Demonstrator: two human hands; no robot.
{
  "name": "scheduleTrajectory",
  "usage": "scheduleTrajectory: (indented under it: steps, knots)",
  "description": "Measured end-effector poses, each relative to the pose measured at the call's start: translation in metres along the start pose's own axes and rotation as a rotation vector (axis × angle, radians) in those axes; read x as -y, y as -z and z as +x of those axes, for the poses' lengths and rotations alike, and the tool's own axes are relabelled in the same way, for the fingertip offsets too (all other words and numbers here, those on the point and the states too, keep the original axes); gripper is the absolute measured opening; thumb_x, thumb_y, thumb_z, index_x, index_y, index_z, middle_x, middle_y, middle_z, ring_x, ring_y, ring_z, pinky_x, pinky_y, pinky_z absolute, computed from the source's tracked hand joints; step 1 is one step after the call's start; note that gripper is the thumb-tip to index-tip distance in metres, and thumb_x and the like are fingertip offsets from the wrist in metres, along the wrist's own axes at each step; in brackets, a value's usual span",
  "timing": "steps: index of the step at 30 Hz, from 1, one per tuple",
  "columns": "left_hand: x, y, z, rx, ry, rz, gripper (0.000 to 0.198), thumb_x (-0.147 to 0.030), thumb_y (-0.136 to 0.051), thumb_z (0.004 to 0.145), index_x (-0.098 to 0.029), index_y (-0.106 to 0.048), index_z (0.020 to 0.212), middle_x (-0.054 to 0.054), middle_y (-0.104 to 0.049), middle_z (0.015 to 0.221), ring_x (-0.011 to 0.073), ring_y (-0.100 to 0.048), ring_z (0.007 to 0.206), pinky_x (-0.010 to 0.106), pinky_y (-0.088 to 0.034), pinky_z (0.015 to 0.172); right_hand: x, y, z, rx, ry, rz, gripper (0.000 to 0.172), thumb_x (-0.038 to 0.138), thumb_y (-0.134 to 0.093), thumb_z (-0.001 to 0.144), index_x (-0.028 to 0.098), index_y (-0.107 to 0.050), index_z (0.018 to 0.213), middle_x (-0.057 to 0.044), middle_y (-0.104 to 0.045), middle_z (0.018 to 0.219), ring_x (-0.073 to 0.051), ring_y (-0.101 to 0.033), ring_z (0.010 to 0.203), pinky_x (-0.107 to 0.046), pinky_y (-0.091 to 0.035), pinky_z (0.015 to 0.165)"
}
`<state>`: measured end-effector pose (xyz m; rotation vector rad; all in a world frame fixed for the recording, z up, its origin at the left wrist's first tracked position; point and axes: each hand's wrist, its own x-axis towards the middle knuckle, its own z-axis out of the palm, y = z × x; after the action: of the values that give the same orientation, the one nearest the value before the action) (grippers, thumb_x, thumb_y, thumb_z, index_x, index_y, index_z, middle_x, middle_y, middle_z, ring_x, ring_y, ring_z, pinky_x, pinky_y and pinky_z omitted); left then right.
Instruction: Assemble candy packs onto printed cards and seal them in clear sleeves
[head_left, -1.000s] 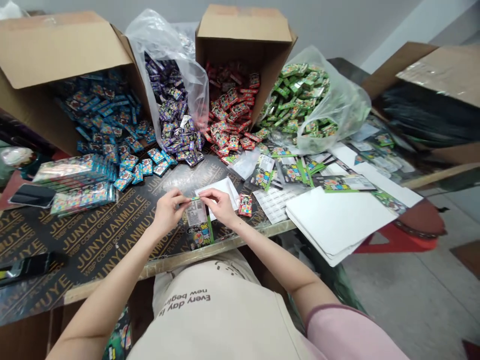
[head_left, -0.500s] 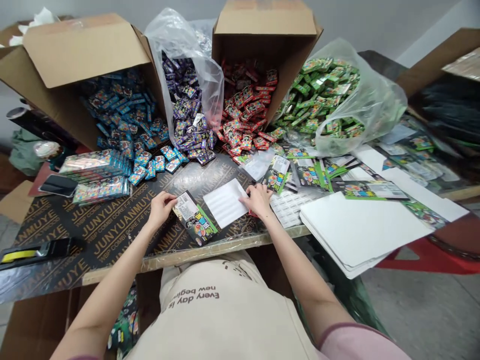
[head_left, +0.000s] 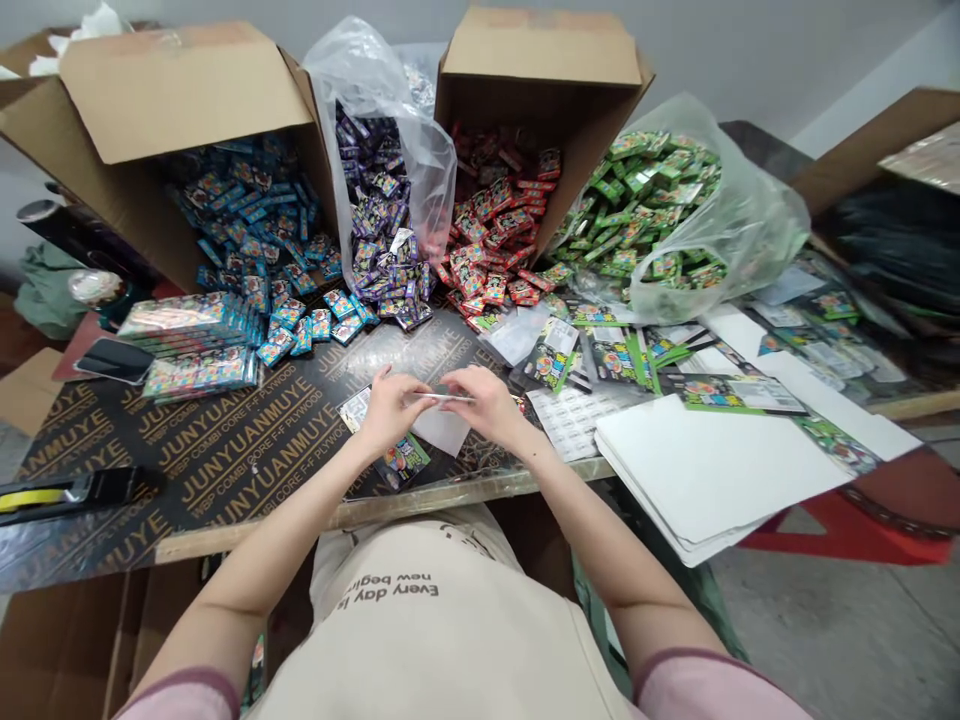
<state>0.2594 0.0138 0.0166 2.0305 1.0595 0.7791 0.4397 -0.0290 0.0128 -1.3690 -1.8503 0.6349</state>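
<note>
Nearer together than in the earlier frame, the bare left hand [head_left: 396,408] and right hand [head_left: 489,402] pinch a thin white flat piece [head_left: 450,398] end-to-end at frame centre, I judge for steadiness.

Dark phone [head_left: 112,361] flat on bench [head_left: 225,440], far left; silver-topped jar [head_left: 94,287] just behind it; crumpled green bag [head_left: 51,290] beyond; black tool [head_left: 101,487] with yellow band nearer front; red stool [head_left: 892,543] low at right
</note>
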Motion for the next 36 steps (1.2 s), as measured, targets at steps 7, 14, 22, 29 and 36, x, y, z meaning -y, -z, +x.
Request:
scheduleTrajectory:
  steps: [7, 14, 22, 29, 36]
  knots:
    - [-0.02, 0.021, 0.004, -0.018, -0.008, -0.124, 0.008, -0.028, -0.069, 0.075, -0.025, -0.071, 0.068, -0.002, -0.072, 0.072, 0.018, -0.063, 0.071, 0.05, -0.016, 0.113, 0.017, 0.037, -0.002, -0.088, -0.176, 0.354, 0.022, 0.031, -0.074, 0.071, 0.021, -0.072, 0.091, -0.001, -0.069, 0.077, -0.019, -0.062, 0.072, -0.033, -0.047, 0.069]
    - [-0.038, 0.029, 0.004, 0.02, 0.019, -0.16, 0.022, -0.034, -0.061, 0.079, -0.021, -0.067, 0.063, -0.003, -0.066, 0.062, 0.0147, -0.056, 0.062, 0.045, -0.022, 0.112, 0.038, 0.044, -0.001, -0.031, 0.075, 0.13, 0.016, 0.027, -0.058, 0.087, 0.023, -0.072, 0.093, -0.005, -0.069, 0.086, -0.02, -0.063, 0.081, -0.035, -0.049, 0.075]
    - [-0.037, 0.028, 0.001, 0.118, 0.32, -0.494, 0.035, -0.048, -0.064, 0.071, -0.013, -0.064, 0.065, -0.002, -0.053, 0.055, 0.0091, -0.04, 0.051, 0.022, -0.03, 0.05, 0.032, 0.034, -0.009, -0.263, 0.435, -0.209, 0.019, 0.018, -0.057, 0.088, 0.027, -0.071, 0.096, -0.007, -0.067, 0.102, -0.02, -0.059, 0.092, -0.039, -0.048, 0.082]
    - [-0.021, 0.023, -0.003, 0.104, 0.376, -0.503, 0.035, -0.048, -0.063, 0.072, -0.013, -0.063, 0.066, -0.002, -0.054, 0.055, 0.0098, -0.043, 0.051, 0.023, -0.032, 0.051, 0.02, 0.035, -0.009, -0.281, 0.042, 0.317, 0.07, 0.035, -0.07, 0.079, 0.033, -0.038, 0.141, -0.007, -0.059, 0.12, -0.021, -0.06, 0.102, -0.038, -0.051, 0.088]
    - [-0.027, 0.019, -0.007, 0.038, 0.032, 0.086, 0.014, -0.035, -0.065, 0.079, -0.022, -0.07, 0.082, 0.001, -0.072, 0.087, 0.0211, -0.061, 0.09, 0.056, -0.017, 0.111, 0.016, 0.017, -0.011, -0.069, -0.199, 0.586, 0.072, 0.026, -0.071, 0.077, 0.028, -0.037, 0.141, 0.004, -0.062, 0.071, -0.012, -0.059, 0.063, -0.025, -0.05, 0.062]
